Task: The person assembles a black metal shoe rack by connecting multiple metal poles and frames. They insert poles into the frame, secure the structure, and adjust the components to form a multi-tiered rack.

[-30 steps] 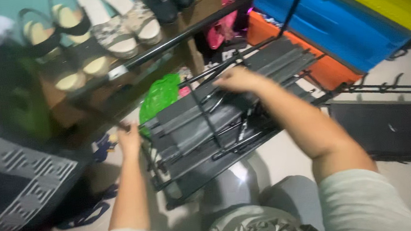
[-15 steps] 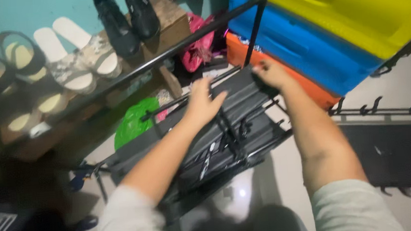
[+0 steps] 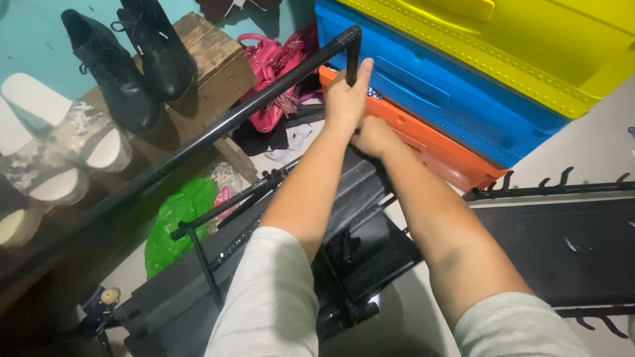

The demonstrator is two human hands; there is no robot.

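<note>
My left hand reaches forward and its fingers are wrapped tight around the black metal frame, gripping it just below the bent corner where the long rail turns down into a short post. My right hand lies just under and behind the left, pressed close against its wrist; its fingers are hidden from me, so I cannot tell whether they are closed on anything. Both forearms run up the middle of the view, with pale grey sleeves at the bottom edge.

The frame's long rail slants from the corner at top centre down towards the left. Below my arms lie black shelf panels with thin black rods across them, resting on the floor. To the right, a separate black rack section lies flat on the floor, with small hooks along its edges.

Behind the hands stand stacked plastic drawers: yellow drawer on top, blue drawer under it, orange drawer lowest. The frame corner is just in front of the blue one. At left, black shoes stand on a wooden crate, white sandals sit beside them, a pink bag lies against the wall, and a green plastic bag lies on the floor.
</note>
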